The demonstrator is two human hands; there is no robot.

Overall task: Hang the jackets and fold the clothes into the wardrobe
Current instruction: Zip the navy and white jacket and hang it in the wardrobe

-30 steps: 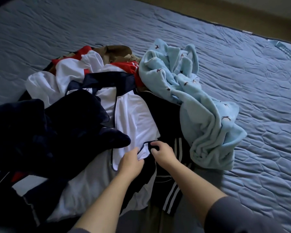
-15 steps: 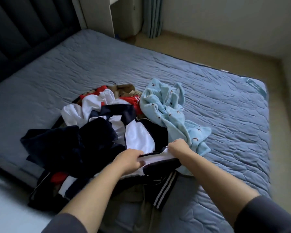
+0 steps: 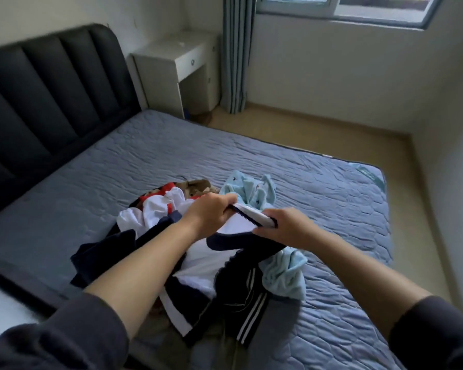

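- A bed with a blue quilted cover is spread across the middle of the frame, in a small room with pale walls and a tan floor.
- Along the bottom edge, two bare forearms in pushed-up dark grey sleeves are stretched forward over the bed.
- A dark garment with white stripes is draped over the near edge of the bed, lower centre.
- A white and navy jacket is held up at centre frame, and its toothed zip edge is stretched between the hands.
- The left hand is curled tightly round one end of that edge, and the right hand is pinched on the other end.
- A light blue fleece is crumpled right of the jacket, touching it.
- White, red and brown clothes are heaped behind the left hand.
- A dark padded headboard is set at the upper left.
- A white desk, a grey curtain and a window are seen along the top.
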